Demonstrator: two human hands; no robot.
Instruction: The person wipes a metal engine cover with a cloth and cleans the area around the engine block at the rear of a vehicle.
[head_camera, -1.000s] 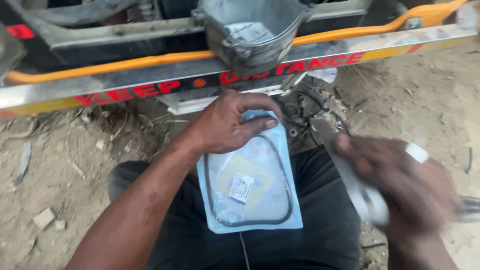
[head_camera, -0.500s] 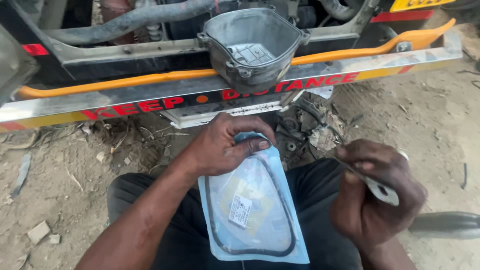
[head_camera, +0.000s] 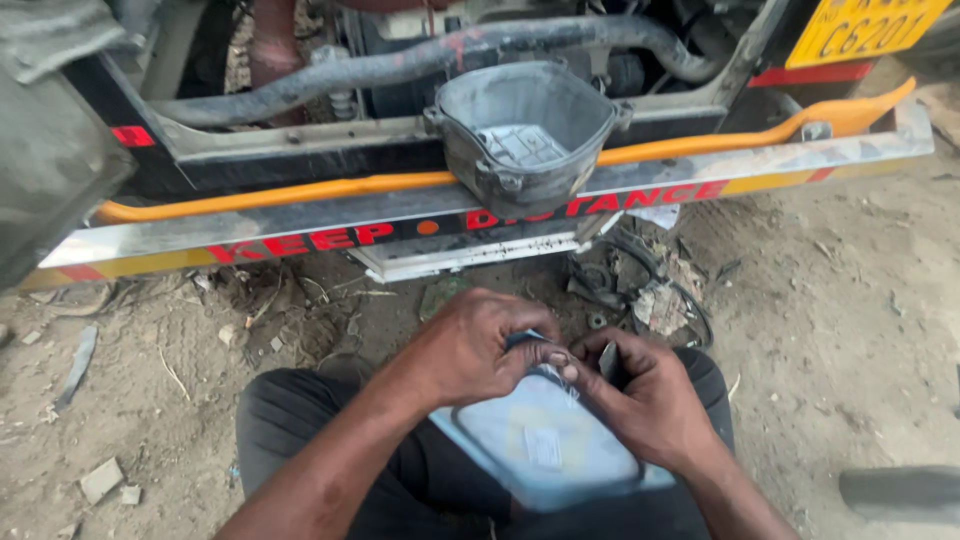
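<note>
Resting on the person's lap, the clear plastic packet (head_camera: 545, 445) lay just below both hands, its top edge caught between them. The left hand (head_camera: 470, 345) pinched that upper edge with fingers pressed together, and the right hand (head_camera: 650, 405) gripped it from the other side, fingertips of the two hands touching. The packet looked pale blue, flat, with a dark gasket ring and a small white label inside. Motion blur softened its lower edge, and the hands hid its top.
</note>
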